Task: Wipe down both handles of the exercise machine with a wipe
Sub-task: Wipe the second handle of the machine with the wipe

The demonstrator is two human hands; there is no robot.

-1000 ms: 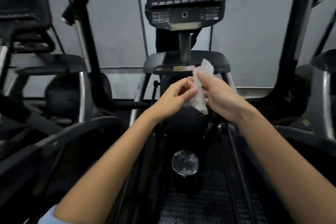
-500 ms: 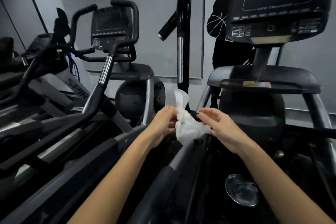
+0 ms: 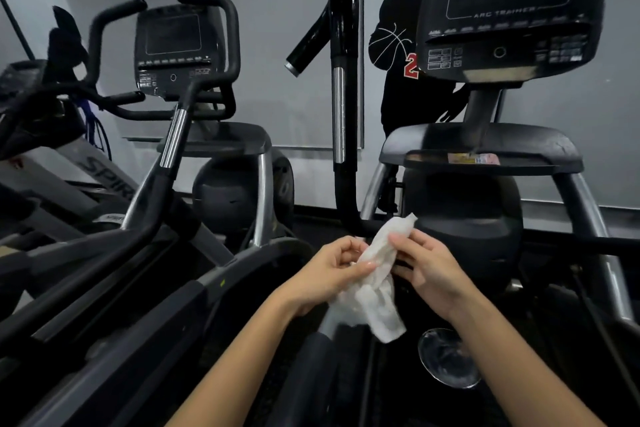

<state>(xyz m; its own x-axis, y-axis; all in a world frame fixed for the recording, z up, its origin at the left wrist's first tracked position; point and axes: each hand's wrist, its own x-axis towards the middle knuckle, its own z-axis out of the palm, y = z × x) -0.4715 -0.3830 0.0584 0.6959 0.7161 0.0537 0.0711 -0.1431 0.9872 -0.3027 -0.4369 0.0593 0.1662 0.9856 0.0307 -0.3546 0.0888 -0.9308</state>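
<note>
Both hands, left hand (image 3: 332, 270) and right hand (image 3: 429, 270), pinch the wipe (image 3: 375, 282), hanging lengthwise, top tilted right.

Two bare forearms enter from the bottom of the frame, no sleeves visible in this shot. Left hand (image 3: 332, 270) and right hand (image 3: 429, 267) sit lower centre. No gloves, no rings, no watch or wristband on either wrist. Fingernails short and unpainted as far as the blur allows. Nothing else of the body in view.
</note>
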